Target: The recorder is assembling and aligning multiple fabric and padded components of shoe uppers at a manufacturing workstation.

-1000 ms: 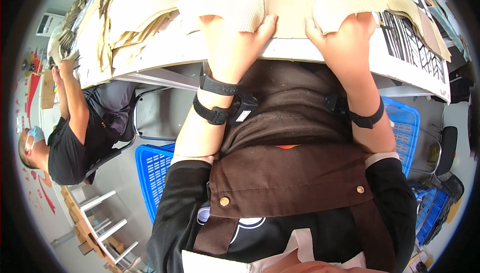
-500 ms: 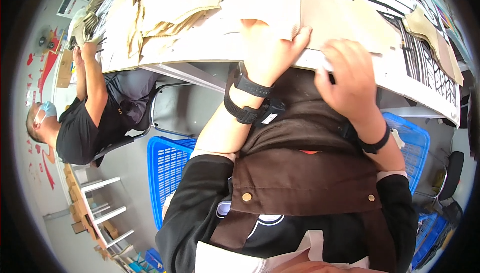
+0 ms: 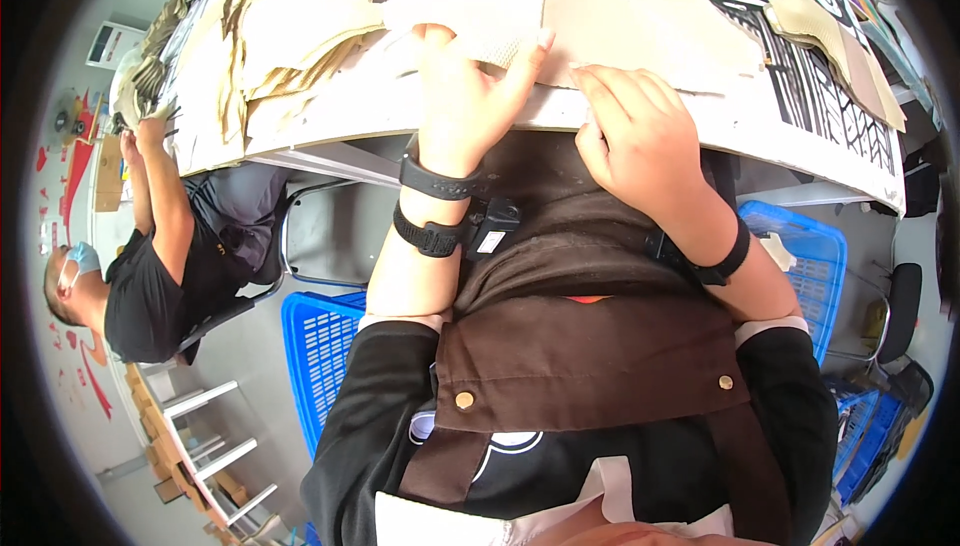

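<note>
My left hand lies on a pale, textured fabric piece, thumb spread away from the fingers. That thumb reaches the seam where the pale piece meets a smooth beige fabric panel. At the near edge of the beige panel, my right hand has its fingers drawn together, tips on the edge. A small whitish bit shows between its thumb and fingers, too small to name. Left of my left hand sits a stack of cut beige pieces.
More beige pieces lie at the table's right end. The white table has black line drawings. Blue plastic baskets stand on both sides of me. A masked co-worker sits at the left, hands on a pile of material.
The view has shifted, so the table sits further left in it. My right hand has moved in closer to my left, its fingers now drawn together on the panel's near edge.
</note>
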A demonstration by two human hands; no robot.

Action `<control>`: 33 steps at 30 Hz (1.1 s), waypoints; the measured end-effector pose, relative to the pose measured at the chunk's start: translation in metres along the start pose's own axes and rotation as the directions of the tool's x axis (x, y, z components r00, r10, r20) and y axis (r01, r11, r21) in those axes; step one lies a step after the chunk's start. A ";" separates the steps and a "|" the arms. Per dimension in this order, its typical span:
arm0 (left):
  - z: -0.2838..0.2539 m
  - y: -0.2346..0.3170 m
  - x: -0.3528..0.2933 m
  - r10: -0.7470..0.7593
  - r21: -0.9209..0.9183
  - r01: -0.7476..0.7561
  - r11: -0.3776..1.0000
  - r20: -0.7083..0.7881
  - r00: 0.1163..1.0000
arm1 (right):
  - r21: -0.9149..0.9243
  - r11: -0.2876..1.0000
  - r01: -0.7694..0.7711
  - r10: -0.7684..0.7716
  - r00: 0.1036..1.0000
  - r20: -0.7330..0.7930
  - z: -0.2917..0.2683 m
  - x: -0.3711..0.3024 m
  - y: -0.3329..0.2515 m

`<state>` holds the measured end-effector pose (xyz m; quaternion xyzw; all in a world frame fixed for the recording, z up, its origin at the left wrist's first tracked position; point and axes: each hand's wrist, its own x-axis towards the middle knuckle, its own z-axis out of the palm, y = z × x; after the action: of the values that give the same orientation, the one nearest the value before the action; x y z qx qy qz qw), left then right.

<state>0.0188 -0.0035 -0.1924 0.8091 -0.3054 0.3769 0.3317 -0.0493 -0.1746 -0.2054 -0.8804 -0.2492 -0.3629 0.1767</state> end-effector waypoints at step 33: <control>-0.037 0.009 -0.016 -0.461 -0.273 0.537 0.798 0.296 0.836 | 0.039 0.999 -0.034 0.031 0.996 0.079 -0.005 0.006 0.000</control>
<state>-0.0109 0.0233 -0.1842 0.8257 -0.1751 0.1266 0.5211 -0.0480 -0.1750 -0.1977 -0.8941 -0.2490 -0.3200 0.1903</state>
